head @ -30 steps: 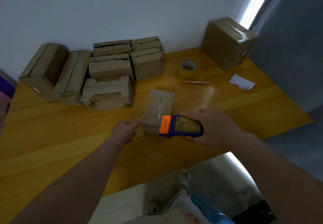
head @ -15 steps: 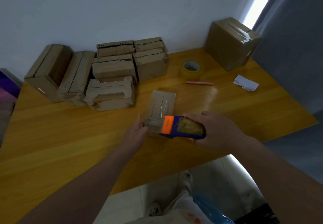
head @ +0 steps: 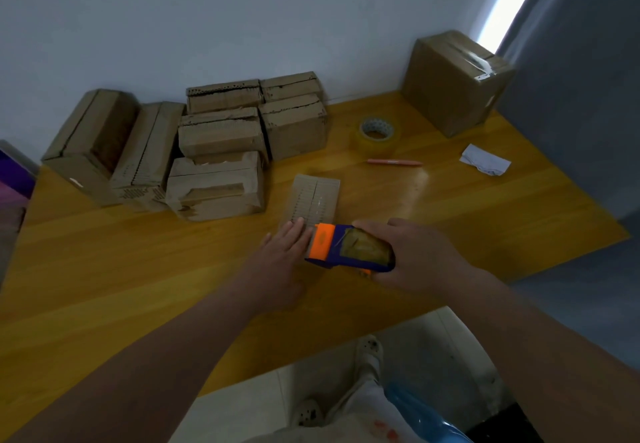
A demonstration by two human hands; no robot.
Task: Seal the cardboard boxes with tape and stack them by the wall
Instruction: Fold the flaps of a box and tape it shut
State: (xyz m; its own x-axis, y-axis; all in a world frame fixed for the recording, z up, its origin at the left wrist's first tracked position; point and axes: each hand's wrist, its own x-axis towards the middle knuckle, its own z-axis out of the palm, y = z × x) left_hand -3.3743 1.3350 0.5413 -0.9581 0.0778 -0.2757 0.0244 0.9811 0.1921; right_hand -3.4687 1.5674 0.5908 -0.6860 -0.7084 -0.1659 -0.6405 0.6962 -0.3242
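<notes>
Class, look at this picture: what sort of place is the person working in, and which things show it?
Probably a small packing corner in a plain room: a yellow wooden table against a bare white wall, brown cardboard boxes stacked there, and a clear tape roll.

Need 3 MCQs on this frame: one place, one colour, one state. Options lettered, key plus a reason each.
1. Where is the loose tape roll?
A. on the floor
B. on the table, behind the pink pen
C. on the big box

2. Tape dispenser colours?
A. orange and blue
B. red and white
C. all black

3. Left hand?
A. gripping the pen
B. clenched in the air
C. flat on the small box

Key: B, the roll lies on the wood beyond the pen; A, orange head and blue body; C, open palm rests on the near end of the box.
</notes>
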